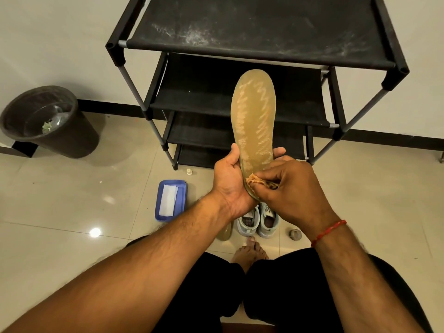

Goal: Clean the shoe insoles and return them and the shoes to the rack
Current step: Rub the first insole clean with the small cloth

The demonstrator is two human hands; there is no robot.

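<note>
A home's entry corner, by the look of it: a black fabric-shelved shoe rack (252,32) (top shelf dusty) against a plain wall, glossy floor tiles (72,200), a small wastebin (50,121).

Both bare forearms reach fwd & meet at centre: L hand (229,181), palm up, thumb on one edge & fingertips showing past the other, grips the insole (255,116) near its lower end, while R hand (295,191), knuckles up, fingers curled, pinches a crumpled cloth (257,182) against it.
</note>
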